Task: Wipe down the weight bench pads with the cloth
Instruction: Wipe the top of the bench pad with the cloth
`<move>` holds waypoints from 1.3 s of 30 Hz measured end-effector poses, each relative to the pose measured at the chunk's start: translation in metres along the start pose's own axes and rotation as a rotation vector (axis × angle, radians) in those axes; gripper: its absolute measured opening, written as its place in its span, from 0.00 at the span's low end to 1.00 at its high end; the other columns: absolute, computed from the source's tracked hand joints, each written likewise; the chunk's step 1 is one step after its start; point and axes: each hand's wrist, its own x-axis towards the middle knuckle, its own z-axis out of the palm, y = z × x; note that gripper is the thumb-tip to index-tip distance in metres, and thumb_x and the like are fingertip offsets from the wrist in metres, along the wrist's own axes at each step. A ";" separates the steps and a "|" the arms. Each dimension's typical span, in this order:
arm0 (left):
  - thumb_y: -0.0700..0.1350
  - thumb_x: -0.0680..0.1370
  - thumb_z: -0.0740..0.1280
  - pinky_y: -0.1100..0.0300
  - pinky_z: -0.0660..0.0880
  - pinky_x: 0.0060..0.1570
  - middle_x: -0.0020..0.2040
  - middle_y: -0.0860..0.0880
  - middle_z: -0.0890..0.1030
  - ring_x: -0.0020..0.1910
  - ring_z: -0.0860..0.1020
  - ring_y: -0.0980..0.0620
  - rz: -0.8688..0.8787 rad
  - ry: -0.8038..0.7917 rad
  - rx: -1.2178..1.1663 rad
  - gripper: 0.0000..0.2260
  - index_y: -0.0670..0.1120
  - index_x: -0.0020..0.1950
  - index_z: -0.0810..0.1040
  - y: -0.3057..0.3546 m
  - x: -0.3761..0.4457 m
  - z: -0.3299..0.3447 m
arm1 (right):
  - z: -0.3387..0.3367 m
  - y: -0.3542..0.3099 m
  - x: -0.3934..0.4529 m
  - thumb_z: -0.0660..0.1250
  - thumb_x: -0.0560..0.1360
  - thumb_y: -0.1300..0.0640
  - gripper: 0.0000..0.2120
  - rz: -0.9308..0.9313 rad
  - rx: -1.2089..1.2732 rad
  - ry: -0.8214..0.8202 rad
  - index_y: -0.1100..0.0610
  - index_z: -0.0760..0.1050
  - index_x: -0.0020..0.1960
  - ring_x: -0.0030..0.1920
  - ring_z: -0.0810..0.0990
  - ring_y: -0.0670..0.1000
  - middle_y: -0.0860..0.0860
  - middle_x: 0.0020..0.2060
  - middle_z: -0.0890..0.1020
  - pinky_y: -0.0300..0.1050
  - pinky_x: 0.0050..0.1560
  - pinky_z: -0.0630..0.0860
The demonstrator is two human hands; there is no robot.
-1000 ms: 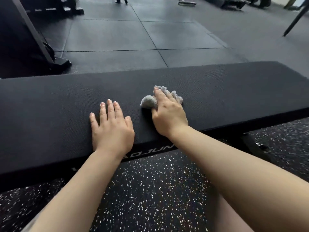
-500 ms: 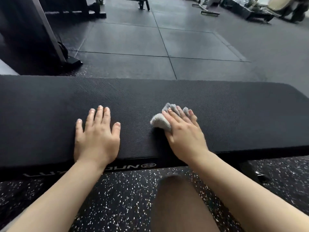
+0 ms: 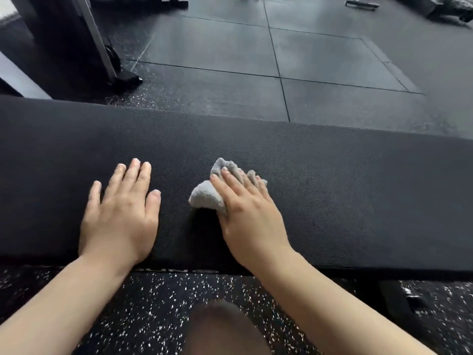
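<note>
At the bottom of the frame I see my knee [image 3: 217,326] over the speckled floor [image 3: 143,303]. Above it, my left hand [image 3: 120,216] lies flat, fingers straight, holding nothing, bracing on the bench pad [image 3: 358,188]. Just right of it, my right hand [image 3: 245,213] presses the grey cloth [image 3: 207,194] onto the pad at centre frame, fingers extended over the bunched fabric. I judge the wiping mid-stroke; next I should sweep toward the unwiped right stretch, keeping pressure even. Beyond lie dark floor tiles [image 3: 320,60].
</note>
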 end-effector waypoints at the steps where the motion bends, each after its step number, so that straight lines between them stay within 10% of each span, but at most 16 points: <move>1: 0.55 0.81 0.43 0.50 0.43 0.75 0.79 0.53 0.48 0.78 0.46 0.54 -0.008 -0.008 0.012 0.26 0.50 0.79 0.50 0.007 0.001 0.001 | 0.002 -0.001 0.014 0.59 0.77 0.55 0.25 0.048 -0.007 0.006 0.54 0.66 0.74 0.76 0.60 0.54 0.51 0.74 0.66 0.52 0.77 0.49; 8: 0.52 0.77 0.38 0.53 0.42 0.75 0.79 0.53 0.48 0.78 0.44 0.55 0.188 -0.050 -0.044 0.29 0.51 0.79 0.48 0.054 0.015 0.015 | 0.026 -0.015 0.081 0.54 0.80 0.56 0.25 0.234 -0.003 0.036 0.51 0.59 0.77 0.78 0.51 0.51 0.50 0.77 0.59 0.48 0.76 0.39; 13: 0.50 0.82 0.43 0.53 0.42 0.75 0.79 0.54 0.47 0.77 0.44 0.56 0.269 -0.074 -0.050 0.25 0.50 0.79 0.48 0.040 0.007 0.012 | -0.003 -0.018 -0.043 0.58 0.75 0.57 0.26 0.109 0.003 0.084 0.54 0.67 0.74 0.76 0.59 0.49 0.49 0.74 0.66 0.50 0.76 0.51; 21: 0.52 0.82 0.47 0.49 0.44 0.75 0.79 0.47 0.47 0.78 0.45 0.49 0.314 -0.093 -0.017 0.26 0.47 0.79 0.48 0.070 0.024 0.018 | -0.011 0.017 0.008 0.55 0.80 0.52 0.27 0.528 -0.142 0.099 0.50 0.54 0.78 0.78 0.47 0.51 0.47 0.78 0.55 0.51 0.75 0.36; 29: 0.57 0.81 0.48 0.48 0.42 0.75 0.79 0.49 0.49 0.78 0.45 0.49 0.352 -0.082 -0.047 0.26 0.54 0.79 0.50 0.077 0.027 0.018 | -0.052 0.071 -0.084 0.56 0.75 0.54 0.28 0.418 -0.066 0.088 0.48 0.62 0.76 0.77 0.52 0.41 0.42 0.75 0.61 0.46 0.77 0.44; 35: 0.57 0.81 0.48 0.50 0.43 0.75 0.79 0.50 0.50 0.78 0.46 0.51 0.346 -0.049 -0.072 0.26 0.55 0.78 0.51 0.078 0.028 0.020 | -0.041 0.112 0.028 0.55 0.80 0.53 0.28 0.757 -0.138 0.097 0.53 0.53 0.78 0.78 0.47 0.56 0.51 0.79 0.53 0.52 0.77 0.39; 39: 0.58 0.80 0.49 0.50 0.44 0.75 0.79 0.50 0.51 0.78 0.47 0.51 0.341 -0.047 -0.056 0.26 0.55 0.78 0.52 0.078 0.028 0.019 | -0.026 0.056 0.002 0.54 0.79 0.53 0.29 0.498 -0.044 0.095 0.51 0.53 0.79 0.79 0.46 0.55 0.49 0.79 0.52 0.51 0.76 0.38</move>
